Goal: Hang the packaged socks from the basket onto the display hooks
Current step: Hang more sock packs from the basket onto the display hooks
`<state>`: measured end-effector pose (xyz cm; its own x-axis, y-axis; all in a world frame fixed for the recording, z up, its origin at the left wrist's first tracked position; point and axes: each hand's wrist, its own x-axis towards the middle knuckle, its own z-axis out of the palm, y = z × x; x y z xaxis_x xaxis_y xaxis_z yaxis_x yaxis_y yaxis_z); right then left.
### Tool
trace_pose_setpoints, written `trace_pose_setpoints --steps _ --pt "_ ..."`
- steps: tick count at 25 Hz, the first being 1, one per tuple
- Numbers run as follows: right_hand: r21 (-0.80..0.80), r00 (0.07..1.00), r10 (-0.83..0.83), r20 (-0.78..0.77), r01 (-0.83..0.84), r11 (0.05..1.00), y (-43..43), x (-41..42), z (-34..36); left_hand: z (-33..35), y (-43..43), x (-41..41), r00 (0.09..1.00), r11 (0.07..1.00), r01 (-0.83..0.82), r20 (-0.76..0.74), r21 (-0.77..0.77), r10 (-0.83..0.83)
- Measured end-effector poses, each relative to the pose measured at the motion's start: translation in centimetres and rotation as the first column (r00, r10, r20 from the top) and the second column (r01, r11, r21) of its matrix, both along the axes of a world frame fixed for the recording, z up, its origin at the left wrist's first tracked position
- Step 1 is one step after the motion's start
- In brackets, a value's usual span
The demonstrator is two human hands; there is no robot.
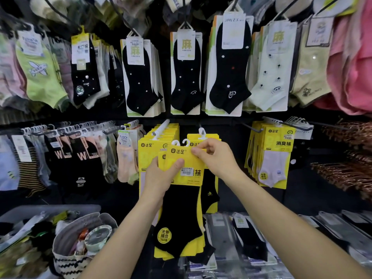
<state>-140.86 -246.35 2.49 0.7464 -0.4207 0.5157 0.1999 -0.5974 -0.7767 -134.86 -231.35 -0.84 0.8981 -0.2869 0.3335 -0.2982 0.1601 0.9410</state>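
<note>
My left hand [161, 176] grips a small stack of yellow-carded black sock packs [181, 208] by the left edge of the cards, thumb across the front. My right hand [215, 156] pinches the top right corner of the front card, just below its white plastic hangers [181, 142]. The stack is held in front of two display hooks [163, 126] loaded with the same yellow packs [153, 146]. The basket [80, 248], grey with a black-and-white zigzag base, stands at the lower left with mixed items inside.
Rows of sock packs hang above and to both sides, including more yellow packs [275, 154] at the right. A grey bin [40, 212] of loose goods lies at lower left. Flat clear-wrapped packs [251, 238] cover the shelf below. Copper hangers [346, 172] jut out at right.
</note>
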Motion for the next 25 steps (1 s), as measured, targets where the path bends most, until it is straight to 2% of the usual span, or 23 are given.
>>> trace_pose_setpoints --steps 6,12,17,20,25 --pt "0.039 0.999 -0.047 -0.011 0.047 0.998 -1.8 -0.6 0.1 -0.4 -1.2 -0.8 0.972 0.976 0.219 -0.091 -0.003 -0.219" --pt "0.111 0.983 -0.184 0.021 0.180 0.977 -4.7 -0.6 1.2 -0.6 0.2 0.6 0.997 0.997 0.079 0.018 -0.009 -0.079" --pt "0.061 0.975 -0.223 0.000 0.222 0.973 -5.5 0.6 2.0 0.1 2.7 1.0 0.996 0.999 0.009 0.091 -0.053 -0.004" --pt "0.001 0.973 -0.229 -0.011 0.229 0.973 -5.3 1.2 1.7 0.4 3.8 0.7 0.996 1.000 0.012 0.084 -0.013 -0.011" --pt "-0.033 0.963 -0.269 0.004 0.269 0.963 -5.0 1.7 1.8 0.5 3.5 0.4 0.998 0.999 0.020 0.057 -0.041 -0.017"
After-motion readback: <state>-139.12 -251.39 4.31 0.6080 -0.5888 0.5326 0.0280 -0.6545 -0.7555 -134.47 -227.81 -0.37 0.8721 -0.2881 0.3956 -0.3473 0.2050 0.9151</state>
